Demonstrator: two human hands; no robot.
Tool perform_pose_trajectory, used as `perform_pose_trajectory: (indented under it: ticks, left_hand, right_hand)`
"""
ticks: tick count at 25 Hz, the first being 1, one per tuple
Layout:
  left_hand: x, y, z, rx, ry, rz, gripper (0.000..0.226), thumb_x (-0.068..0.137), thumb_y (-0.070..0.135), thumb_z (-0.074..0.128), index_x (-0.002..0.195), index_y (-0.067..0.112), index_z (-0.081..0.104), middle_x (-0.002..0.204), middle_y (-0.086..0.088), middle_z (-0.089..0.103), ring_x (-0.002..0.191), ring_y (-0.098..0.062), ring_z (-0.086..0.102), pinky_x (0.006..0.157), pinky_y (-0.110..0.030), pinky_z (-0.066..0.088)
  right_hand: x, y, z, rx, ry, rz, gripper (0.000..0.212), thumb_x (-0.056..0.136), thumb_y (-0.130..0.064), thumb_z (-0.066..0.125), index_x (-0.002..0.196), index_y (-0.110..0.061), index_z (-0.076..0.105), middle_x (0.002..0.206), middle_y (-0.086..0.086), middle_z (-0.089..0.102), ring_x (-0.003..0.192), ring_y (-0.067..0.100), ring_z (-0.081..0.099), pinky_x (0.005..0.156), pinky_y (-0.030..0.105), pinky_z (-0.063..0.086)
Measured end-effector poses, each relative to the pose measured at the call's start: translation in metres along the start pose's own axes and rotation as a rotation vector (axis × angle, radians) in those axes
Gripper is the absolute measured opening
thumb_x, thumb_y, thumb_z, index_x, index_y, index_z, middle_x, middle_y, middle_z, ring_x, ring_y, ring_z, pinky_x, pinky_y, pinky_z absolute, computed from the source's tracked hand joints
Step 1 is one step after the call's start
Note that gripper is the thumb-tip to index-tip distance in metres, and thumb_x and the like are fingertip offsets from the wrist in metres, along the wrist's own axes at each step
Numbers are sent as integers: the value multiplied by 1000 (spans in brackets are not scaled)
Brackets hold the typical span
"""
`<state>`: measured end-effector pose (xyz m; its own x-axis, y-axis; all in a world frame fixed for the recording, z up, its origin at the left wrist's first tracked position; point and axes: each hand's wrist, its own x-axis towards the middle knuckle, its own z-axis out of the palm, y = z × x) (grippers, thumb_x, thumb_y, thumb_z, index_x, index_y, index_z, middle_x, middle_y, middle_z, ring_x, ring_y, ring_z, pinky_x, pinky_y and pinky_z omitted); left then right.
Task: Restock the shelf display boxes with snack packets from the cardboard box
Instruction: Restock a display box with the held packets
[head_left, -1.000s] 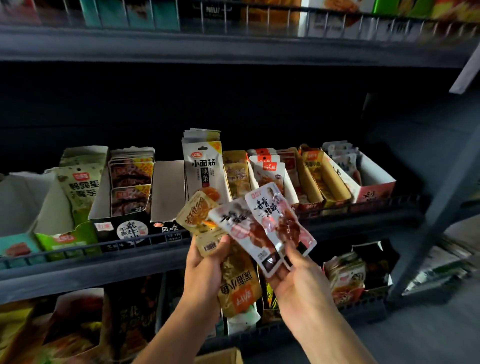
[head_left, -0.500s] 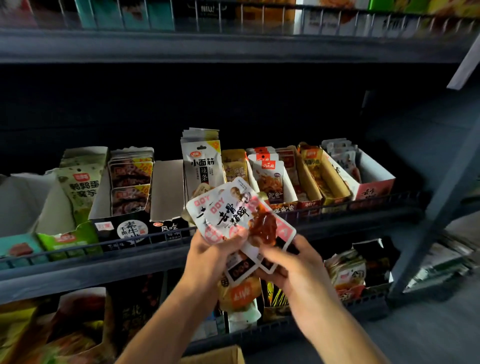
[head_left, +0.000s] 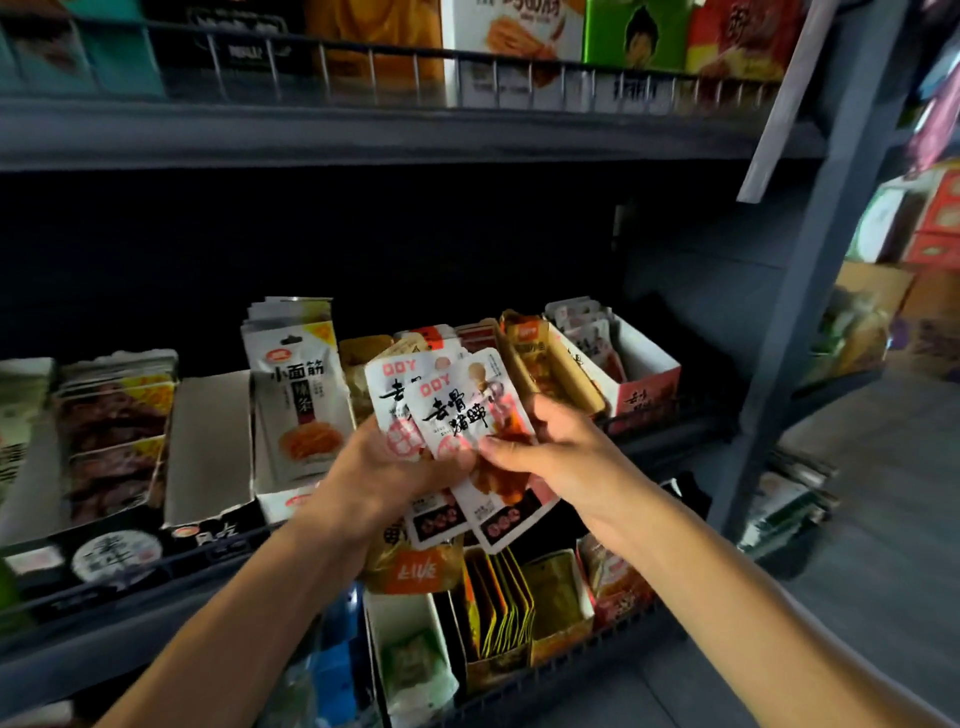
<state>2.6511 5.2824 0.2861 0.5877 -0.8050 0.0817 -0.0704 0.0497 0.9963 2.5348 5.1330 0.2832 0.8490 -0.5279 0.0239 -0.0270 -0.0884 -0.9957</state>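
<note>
Both hands hold a small bunch of snack packets in front of the middle shelf. My left hand (head_left: 387, 475) grips the bunch from the left, with an orange-gold packet (head_left: 415, 569) hanging below it. My right hand (head_left: 550, 454) pinches the front white-and-pink packet (head_left: 462, 408) with black lettering; a second like it (head_left: 389, 387) lies behind. Straight behind them stand the display boxes, among them a white-and-red box (head_left: 647, 374) holding the same white packets at the right. The cardboard box is out of view.
Other display boxes line the wire-fronted middle shelf (head_left: 104, 566): tall white noodle-snack packets (head_left: 296, 395), dark meat packets (head_left: 114, 431), a flat grey box flap (head_left: 208, 441). The lower shelf holds yellow packets (head_left: 498, 608). A grey shelf upright (head_left: 795, 322) stands right.
The fanned packets were gathered into a tighter bunch and turned upright. Both hands rose a little toward the shelf, and the view moved closer.
</note>
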Motion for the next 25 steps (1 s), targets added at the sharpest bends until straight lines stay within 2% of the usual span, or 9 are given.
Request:
perform_pose_trajectory:
  ticks: [2,5,9,11,14,18,22,24,25]
  left_hand:
    - [15,-5,7,-80,-74,-20,37,79,-2,73,113,7,64,100,-16,76,89,-34,74,68,-40,62]
    - [33,-17,16,-99,-44,-39,43,78,-5,72,116,9,59,98,-13,76,87,-31,75,65,-37,62]
    - [58,-29,25,-6,129,-23,42,76,16,80,113,9,61,94,-9,77,83,-28,76,72,-47,62]
    - [64,-32,25,-82,122,-31,35,80,14,75,112,8,61,95,-11,77,82,-30,76,67,-42,62]
    - [70,-37,22,-179,103,-38,30,85,13,70,113,6,61,97,-14,76,83,-33,75,61,-36,61]
    - [78,-44,17,-152,216,4,21,86,15,69,107,11,65,86,-8,77,74,-25,76,56,-33,60]
    - [84,-48,14,-204,246,-1,30,80,20,72,109,17,63,92,-5,78,78,-26,76,66,-40,58]
    - [88,-50,12,-212,237,7,35,78,20,72,112,16,62,95,-8,77,81,-30,75,72,-47,59]
    - [89,-50,12,-208,233,12,37,78,19,72,113,15,62,95,-9,77,82,-31,75,74,-50,59]
  right_hand:
    - [11,4,-20,18,16,-10,44,79,-22,81,118,-20,62,108,4,73,97,16,72,92,43,54]
    - [23,10,-44,23,62,86,83,69,-27,84,142,-19,47,124,6,67,112,15,64,99,35,46]
    - [40,28,-58,-40,-11,209,54,63,-27,86,113,-26,66,108,-5,75,108,10,66,111,39,38]
    - [48,38,-63,103,-89,242,57,67,-15,83,120,-14,64,114,5,73,114,21,65,112,45,39]
    - [54,42,-67,175,-94,210,46,76,-6,72,120,-7,62,111,10,74,105,20,70,98,37,50]
    - [77,23,-95,371,133,14,17,93,-4,56,107,-9,63,96,9,76,76,16,73,58,27,58]
    - [152,4,-170,40,578,-185,31,95,-10,59,125,-13,52,119,9,68,97,20,68,92,40,53]
    - [182,10,-197,-143,591,-90,49,91,-11,65,135,-14,45,130,8,62,113,23,63,101,43,48]
    - [191,17,-203,-224,558,-28,46,90,-9,67,131,-14,48,126,7,64,111,23,63,98,42,50]
